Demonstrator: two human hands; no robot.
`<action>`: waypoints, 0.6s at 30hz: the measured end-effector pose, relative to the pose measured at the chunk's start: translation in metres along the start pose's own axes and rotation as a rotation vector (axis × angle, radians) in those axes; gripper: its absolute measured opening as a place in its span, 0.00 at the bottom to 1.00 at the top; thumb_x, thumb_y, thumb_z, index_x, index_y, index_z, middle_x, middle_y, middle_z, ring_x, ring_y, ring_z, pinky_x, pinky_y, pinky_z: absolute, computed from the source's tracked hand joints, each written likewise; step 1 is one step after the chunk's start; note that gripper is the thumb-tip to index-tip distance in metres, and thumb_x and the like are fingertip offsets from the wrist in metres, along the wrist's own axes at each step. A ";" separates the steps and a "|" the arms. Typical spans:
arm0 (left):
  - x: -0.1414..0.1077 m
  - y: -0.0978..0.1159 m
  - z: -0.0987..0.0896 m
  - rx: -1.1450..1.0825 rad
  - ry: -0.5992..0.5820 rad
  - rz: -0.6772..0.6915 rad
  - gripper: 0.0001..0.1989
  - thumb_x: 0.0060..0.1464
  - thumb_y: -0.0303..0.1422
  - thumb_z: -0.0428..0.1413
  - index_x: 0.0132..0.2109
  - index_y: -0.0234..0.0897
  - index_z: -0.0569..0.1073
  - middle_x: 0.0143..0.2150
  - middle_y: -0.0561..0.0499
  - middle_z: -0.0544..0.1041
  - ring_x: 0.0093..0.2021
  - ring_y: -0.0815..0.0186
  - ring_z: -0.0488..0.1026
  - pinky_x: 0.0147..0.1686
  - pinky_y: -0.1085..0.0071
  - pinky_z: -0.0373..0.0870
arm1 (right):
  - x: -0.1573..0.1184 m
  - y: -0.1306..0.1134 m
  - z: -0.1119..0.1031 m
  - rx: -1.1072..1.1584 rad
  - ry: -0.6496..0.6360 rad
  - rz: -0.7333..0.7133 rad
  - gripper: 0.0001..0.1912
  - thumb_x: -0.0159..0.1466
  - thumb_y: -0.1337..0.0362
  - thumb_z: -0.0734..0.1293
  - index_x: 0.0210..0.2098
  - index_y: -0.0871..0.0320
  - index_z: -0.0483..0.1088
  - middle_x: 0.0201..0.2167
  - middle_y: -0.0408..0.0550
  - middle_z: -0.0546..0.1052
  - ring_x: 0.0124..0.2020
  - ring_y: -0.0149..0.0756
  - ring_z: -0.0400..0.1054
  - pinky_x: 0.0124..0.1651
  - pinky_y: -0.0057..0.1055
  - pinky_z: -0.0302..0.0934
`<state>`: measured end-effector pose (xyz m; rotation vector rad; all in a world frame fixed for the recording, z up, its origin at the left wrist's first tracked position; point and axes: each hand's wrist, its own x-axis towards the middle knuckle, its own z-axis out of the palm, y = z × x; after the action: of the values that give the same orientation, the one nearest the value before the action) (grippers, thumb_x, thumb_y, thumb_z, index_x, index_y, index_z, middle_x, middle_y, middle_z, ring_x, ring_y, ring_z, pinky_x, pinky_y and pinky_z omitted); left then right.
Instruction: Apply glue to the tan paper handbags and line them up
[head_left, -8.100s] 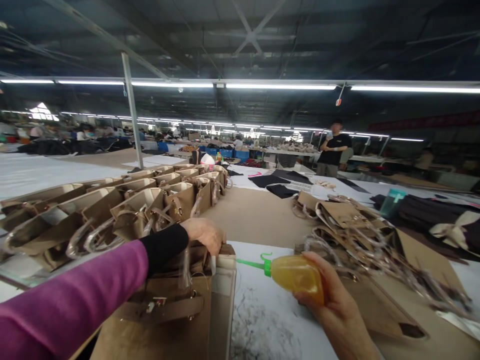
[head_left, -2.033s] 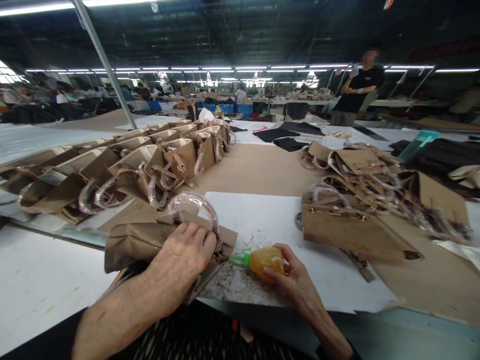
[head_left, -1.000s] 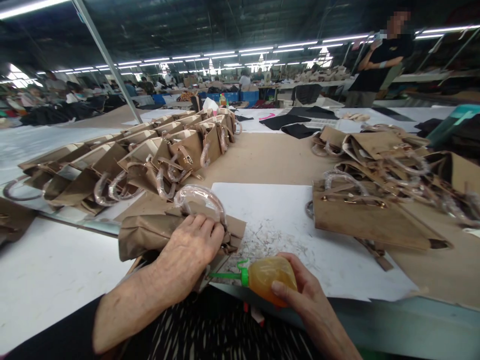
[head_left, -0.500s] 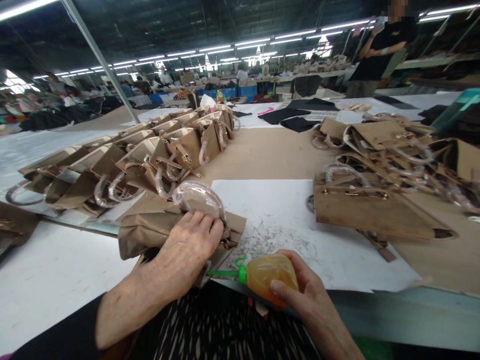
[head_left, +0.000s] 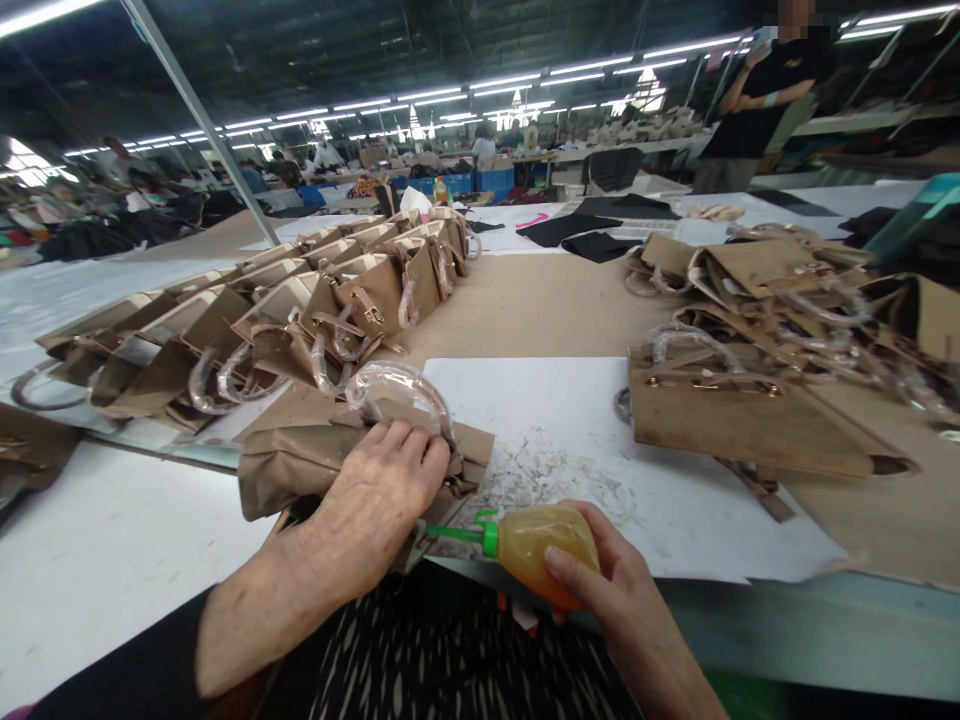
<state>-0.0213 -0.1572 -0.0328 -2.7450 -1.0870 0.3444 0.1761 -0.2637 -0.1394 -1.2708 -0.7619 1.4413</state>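
Note:
A brown handbag [head_left: 292, 465] with a plastic-wrapped handle lies on its side at the near table edge. My left hand [head_left: 386, 490] is closed on it from above, fingers curled over its upper part below the handle; the fingertips are partly hidden. My right hand [head_left: 611, 580] is wrapped round a soft bottle [head_left: 544, 550] of amber liquid with a green cap. The bottle's thin green nozzle points left, its tip close to the bag's underside beneath my left hand. Whether the tip touches the bag I cannot tell.
Rows of open brown bags [head_left: 300, 310] stand at the left. More brown bags [head_left: 750, 420] lie piled at the right. A marked white sheet [head_left: 540, 410] covers the table's middle. Black pieces [head_left: 577, 230] lie farther back, and a person [head_left: 765, 100] stands beyond the table.
My right hand and the bottle have shifted slightly to the right, and the nozzle sits a little higher. My left hand keeps its hold on the bag, which has barely moved.

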 end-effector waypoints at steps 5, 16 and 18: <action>0.002 0.001 0.000 0.012 -0.024 0.000 0.12 0.51 0.26 0.52 0.44 0.32 0.70 0.43 0.42 0.72 0.42 0.54 0.67 0.44 0.56 0.66 | -0.005 -0.002 0.001 0.012 -0.058 0.047 0.21 0.54 0.50 0.71 0.40 0.55 0.65 0.30 0.45 0.72 0.25 0.36 0.66 0.21 0.27 0.61; 0.001 0.000 0.004 0.009 0.022 0.003 0.10 0.54 0.25 0.49 0.44 0.32 0.70 0.43 0.42 0.72 0.42 0.55 0.67 0.44 0.56 0.66 | -0.008 -0.008 -0.001 -0.007 0.001 0.053 0.22 0.53 0.50 0.72 0.39 0.55 0.65 0.28 0.45 0.73 0.25 0.35 0.67 0.21 0.26 0.61; 0.001 0.000 0.004 0.016 0.026 -0.003 0.11 0.55 0.24 0.49 0.44 0.32 0.70 0.43 0.42 0.73 0.42 0.55 0.67 0.45 0.57 0.66 | -0.007 -0.010 0.001 0.005 -0.013 0.046 0.21 0.54 0.51 0.72 0.39 0.55 0.65 0.30 0.46 0.73 0.25 0.35 0.67 0.21 0.26 0.61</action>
<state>-0.0212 -0.1563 -0.0368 -2.7259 -1.0775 0.3149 0.1770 -0.2671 -0.1273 -1.2834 -0.7415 1.4887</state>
